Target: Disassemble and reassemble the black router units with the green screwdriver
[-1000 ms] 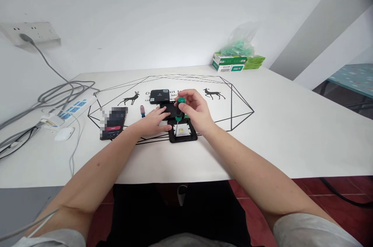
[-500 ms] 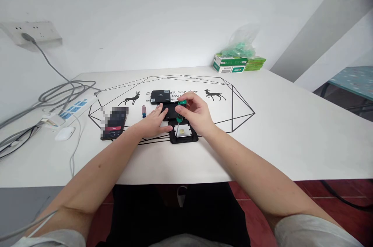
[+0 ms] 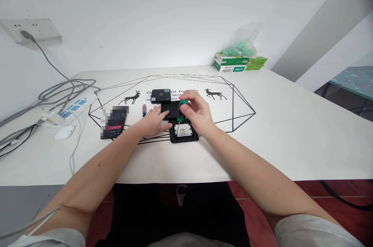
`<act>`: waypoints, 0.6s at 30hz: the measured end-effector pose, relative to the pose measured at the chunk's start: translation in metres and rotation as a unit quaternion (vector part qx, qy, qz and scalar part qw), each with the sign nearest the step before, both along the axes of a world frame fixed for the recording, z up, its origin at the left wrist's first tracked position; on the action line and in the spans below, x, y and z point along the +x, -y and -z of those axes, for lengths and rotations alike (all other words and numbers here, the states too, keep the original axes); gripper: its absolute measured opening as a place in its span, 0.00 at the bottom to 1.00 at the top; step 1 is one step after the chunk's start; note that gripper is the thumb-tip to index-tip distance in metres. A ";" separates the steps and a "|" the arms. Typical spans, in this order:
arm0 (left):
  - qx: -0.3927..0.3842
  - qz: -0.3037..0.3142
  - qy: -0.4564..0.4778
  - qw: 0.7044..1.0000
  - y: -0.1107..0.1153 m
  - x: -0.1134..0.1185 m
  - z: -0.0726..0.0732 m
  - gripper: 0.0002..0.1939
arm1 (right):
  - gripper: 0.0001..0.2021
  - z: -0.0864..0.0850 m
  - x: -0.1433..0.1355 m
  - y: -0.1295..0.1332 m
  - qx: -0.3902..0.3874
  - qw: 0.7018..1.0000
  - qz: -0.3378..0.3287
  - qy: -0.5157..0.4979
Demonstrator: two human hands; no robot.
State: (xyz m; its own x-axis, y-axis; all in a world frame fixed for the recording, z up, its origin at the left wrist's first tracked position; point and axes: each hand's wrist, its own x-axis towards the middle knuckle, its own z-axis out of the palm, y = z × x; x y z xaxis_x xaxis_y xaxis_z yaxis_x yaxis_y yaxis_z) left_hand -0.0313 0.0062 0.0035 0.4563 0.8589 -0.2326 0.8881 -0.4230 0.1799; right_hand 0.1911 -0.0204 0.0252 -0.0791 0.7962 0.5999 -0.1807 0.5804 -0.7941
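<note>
My right hand (image 3: 198,113) grips a green-handled screwdriver (image 3: 183,109), its thin shaft pointing down into an opened black case (image 3: 184,139). Inside that part lies a silvery plate with a small gold square. Just behind it is another black section (image 3: 169,111), partly hidden by my hands. My left hand (image 3: 154,121) rests with fingers spread, its fingertips on the left edge of the black section and its thumb at the opened case. A flat black box (image 3: 161,96) with small labels sits behind. A short screwdriver (image 3: 144,110) with a clear reddish handle lies left of my left hand.
A phone (image 3: 115,122), partly pixelated, lies at left near a white earbud case (image 3: 64,132). Cables surround a power strip (image 3: 76,109), and a wall socket (image 3: 37,30) is above. Green and white boxes (image 3: 231,63) with a plastic bag (image 3: 241,45) stand at the back right.
The view has shifted very slightly. My left fingers sit a little lower and further left on the black section; the right hand keeps hold of the screwdriver in nearly the same place.
</note>
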 end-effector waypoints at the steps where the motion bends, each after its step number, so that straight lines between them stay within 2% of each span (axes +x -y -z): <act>1: 0.001 0.001 0.003 1.000 0.000 0.000 0.000 0.49 | 0.14 0.000 0.000 -0.001 0.013 1.000 0.012 0.010; 5: 0.009 0.010 0.023 1.000 -0.004 -0.003 0.005 0.49 | 0.15 0.001 -0.002 -0.001 0.011 0.999 0.015 0.032; 9: 0.022 0.014 0.023 0.999 -0.007 -0.006 0.009 0.49 | 0.16 0.000 -0.002 0.002 -0.022 0.999 -0.030 -0.008; 14: 0.013 0.015 0.011 1.000 -0.005 -0.005 0.003 0.51 | 0.11 0.001 0.001 0.002 -0.067 0.995 -0.066 -0.013; 16: 0.009 0.007 -0.002 1.000 -0.003 -0.003 0.000 0.51 | 0.13 0.002 0.003 0.000 -0.061 0.996 -0.066 -0.004; 18: 0.003 0.001 -0.008 1.000 -0.001 -0.001 -0.003 0.52 | 0.14 0.003 0.004 -0.002 -0.019 0.999 -0.040 0.012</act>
State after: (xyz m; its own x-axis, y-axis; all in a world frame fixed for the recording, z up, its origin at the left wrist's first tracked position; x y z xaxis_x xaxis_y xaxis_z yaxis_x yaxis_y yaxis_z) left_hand -0.0327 0.0073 0.0067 0.4536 0.8595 -0.2358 0.8903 -0.4252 0.1629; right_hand 0.1950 -0.0179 0.0223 -0.1569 0.8091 0.5664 -0.2064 0.5340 -0.8199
